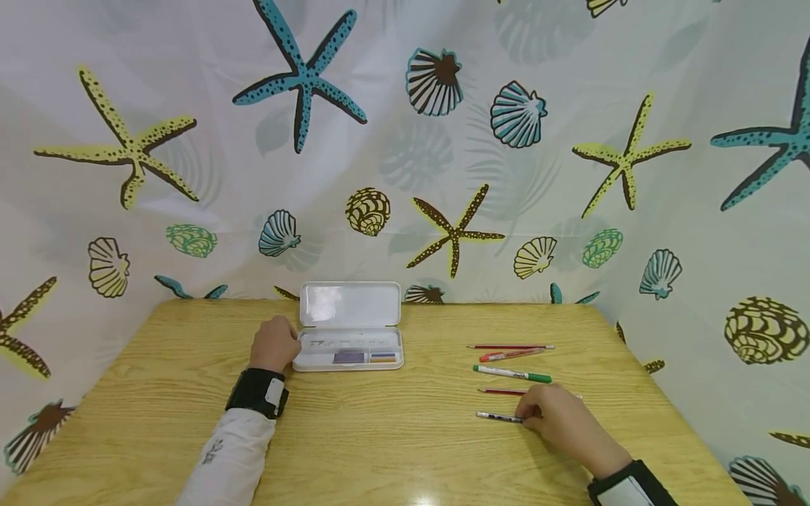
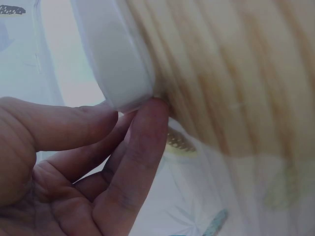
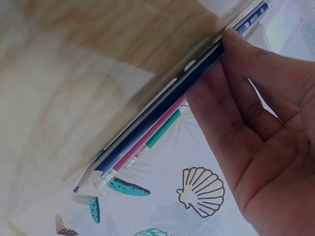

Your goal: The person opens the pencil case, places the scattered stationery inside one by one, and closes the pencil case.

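My left hand (image 1: pixel 273 344) is at the left side of an open white pencil case (image 1: pixel 348 366). In the left wrist view, thumb and finger pinch the case's corner (image 2: pixel 125 83). Inside the case lie a purple-grey block (image 1: pixel 349 358) and a small striped piece (image 1: pixel 382 358). On the right, my right hand (image 1: pixel 560 418) pinches a dark blue pencil (image 3: pixel 197 73) between thumb and fingers. Its sharpened tip shows at lower left in the right wrist view; in the head view the hand covers part of the pencil (image 1: pixel 498 417).
Beyond the right hand lie a red pencil (image 1: pixel 503 391), partly covered by it, a green-capped marker (image 1: pixel 511 373), a red pen (image 1: pixel 511 354) and another red pencil (image 1: pixel 510 346). The wooden table (image 1: pixel 380 436) meets a patterned curtain (image 1: pixel 354 154) at the back.
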A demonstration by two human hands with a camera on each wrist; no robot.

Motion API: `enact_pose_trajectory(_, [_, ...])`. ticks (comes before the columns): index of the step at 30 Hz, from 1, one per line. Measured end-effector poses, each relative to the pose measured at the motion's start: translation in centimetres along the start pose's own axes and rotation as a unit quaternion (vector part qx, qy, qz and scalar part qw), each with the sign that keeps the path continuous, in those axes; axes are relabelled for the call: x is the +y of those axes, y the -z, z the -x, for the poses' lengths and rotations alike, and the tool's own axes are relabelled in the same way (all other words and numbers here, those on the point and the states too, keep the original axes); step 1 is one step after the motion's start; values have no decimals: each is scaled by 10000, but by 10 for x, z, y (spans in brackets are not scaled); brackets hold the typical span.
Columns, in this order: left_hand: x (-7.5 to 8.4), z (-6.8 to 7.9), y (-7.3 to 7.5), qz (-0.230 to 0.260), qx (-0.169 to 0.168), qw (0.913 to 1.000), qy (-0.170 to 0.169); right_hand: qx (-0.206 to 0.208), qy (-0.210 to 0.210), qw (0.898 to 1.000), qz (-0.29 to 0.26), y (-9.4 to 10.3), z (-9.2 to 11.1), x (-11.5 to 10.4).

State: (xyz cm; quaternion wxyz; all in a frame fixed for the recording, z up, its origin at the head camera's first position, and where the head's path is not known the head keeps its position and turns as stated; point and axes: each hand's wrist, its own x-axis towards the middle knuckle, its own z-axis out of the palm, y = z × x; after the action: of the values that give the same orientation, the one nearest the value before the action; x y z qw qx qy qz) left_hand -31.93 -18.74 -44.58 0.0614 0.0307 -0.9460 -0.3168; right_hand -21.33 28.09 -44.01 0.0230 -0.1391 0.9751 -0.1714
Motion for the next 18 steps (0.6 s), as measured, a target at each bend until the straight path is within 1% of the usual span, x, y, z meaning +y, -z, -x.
enact_pose_trajectory(4, [-1,-1,-1,-18,10,10000,-28,-39,-107,9999,-21,2,0,-2])
enact_pose_trajectory(9, [-2,-2,-1,-1,23,10000,-50,1,-95,10000,-3,8,1,-6])
enact_pose_trajectory(15, [-5,-5,-3,26,25,10000,-46,107,31,9999,91,13,-2,-13])
enact_pose_trajectory(18, [-6,-6,-4,35,23,10000,-55,137,175,9996,178,15,-4,-16])
